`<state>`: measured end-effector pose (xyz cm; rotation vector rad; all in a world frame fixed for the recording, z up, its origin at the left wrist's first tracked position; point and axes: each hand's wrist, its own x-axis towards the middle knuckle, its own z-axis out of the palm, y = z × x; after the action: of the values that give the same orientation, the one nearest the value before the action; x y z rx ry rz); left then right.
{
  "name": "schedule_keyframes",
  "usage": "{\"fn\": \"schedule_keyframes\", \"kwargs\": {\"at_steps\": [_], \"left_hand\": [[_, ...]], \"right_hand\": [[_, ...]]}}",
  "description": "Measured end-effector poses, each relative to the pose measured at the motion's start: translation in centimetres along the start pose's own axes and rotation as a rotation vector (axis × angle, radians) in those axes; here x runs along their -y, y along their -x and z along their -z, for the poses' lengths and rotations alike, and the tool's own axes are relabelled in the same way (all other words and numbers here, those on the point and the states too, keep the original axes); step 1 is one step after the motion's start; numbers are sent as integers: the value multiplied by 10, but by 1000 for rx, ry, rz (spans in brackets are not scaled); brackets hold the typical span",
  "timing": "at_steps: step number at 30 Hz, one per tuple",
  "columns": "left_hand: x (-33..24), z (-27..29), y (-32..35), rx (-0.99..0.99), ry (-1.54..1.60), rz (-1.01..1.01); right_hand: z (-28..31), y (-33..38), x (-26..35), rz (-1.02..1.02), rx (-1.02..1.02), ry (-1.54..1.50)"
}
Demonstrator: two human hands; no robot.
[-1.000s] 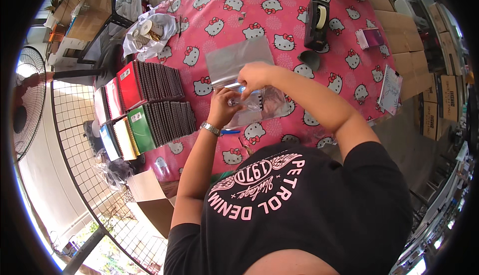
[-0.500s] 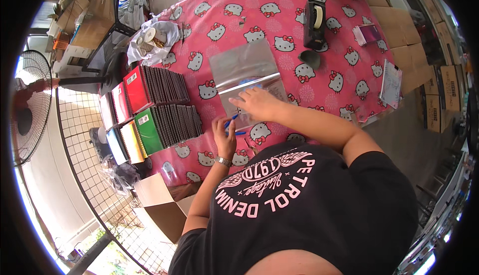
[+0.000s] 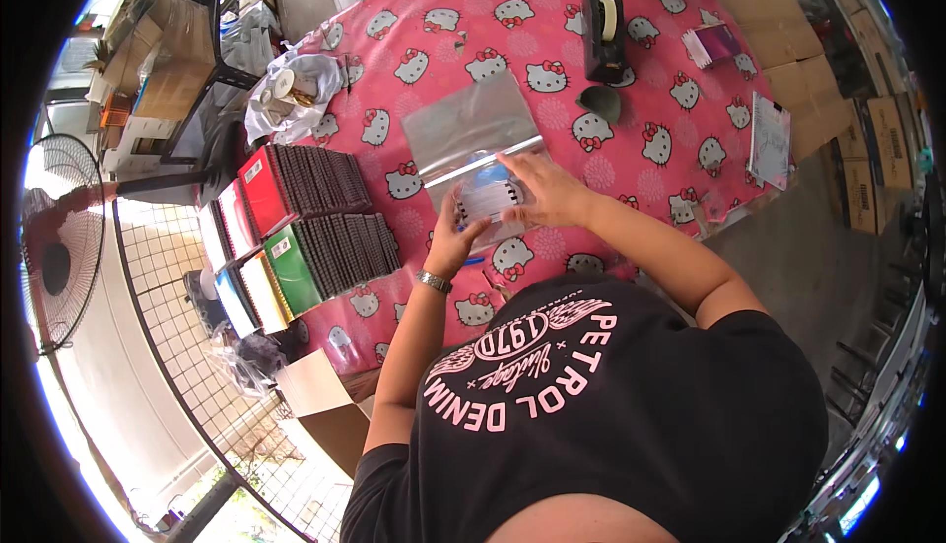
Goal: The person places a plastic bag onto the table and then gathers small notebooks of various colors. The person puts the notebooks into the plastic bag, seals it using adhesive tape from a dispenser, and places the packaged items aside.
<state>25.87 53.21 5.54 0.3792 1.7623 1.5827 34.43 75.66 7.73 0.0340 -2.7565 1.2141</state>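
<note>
A small stack of white sheets with black ring binding (image 3: 489,196) at its sides sits between my two hands. My left hand (image 3: 454,235), with a metal watch at its wrist, grips the near left side. My right hand (image 3: 548,191) is closed on the right side, thumb and fingers at the edge. Under and beyond it lies a clear plastic sheet or bag (image 3: 465,127), flat on the table; whether the stack is inside cannot be seen. Something blue shows through by my right fingertips. A slim blue stick-like piece (image 3: 471,261) lies just nearer me.
Ring-bound notebooks in red (image 3: 266,186), green (image 3: 294,265) and other colours stand in rows at left. A black tape dispenser (image 3: 604,35), a dark cup-like piece (image 3: 599,103), a purple box (image 3: 713,46) and a white pad (image 3: 770,141) rest on the pink patterned tablecloth (image 3: 641,173).
My left hand has moved up and taken hold of the bound sheets, leaving the blue stick-like piece. My right hand has gone from lying flat on the plastic to gripping the sheets' right side.
</note>
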Motion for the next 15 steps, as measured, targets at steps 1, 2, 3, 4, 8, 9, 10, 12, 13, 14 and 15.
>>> {"fn": "schedule_keyframes", "kwargs": {"at_steps": [1,2,3,4,8,9,10,12,13,14,15], "left_hand": [[3,1,-1,-26,63,-13],[-10,-8,-4,-70,-16,-7],[-21,-11,-8,-100,-148,31],[-33,-12,-6,-120,-221,111],[-54,-5,13,-305,-263,-175],[-50,-3,19,-347,-152,-117],[-42,0,25,-388,-41,-59],[-5,3,29,-313,124,-31],[2,-11,29,-258,152,-82],[5,-20,29,-288,97,-150],[7,-25,30,-317,42,-217]], "right_hand": [[3,-3,9,-18,-94,-15],[11,-5,17,-106,-13,-29],[21,-12,27,-187,67,-45],[29,-14,32,-267,149,-61],[45,-13,34,-217,-138,-257],[48,-8,26,-291,-105,-312],[49,-5,20,-366,-71,-365],[17,9,0,-36,-41,-349],[1,14,-8,125,-25,-338],[-5,15,-4,170,35,-172],[-7,15,-2,173,86,-130]]}}
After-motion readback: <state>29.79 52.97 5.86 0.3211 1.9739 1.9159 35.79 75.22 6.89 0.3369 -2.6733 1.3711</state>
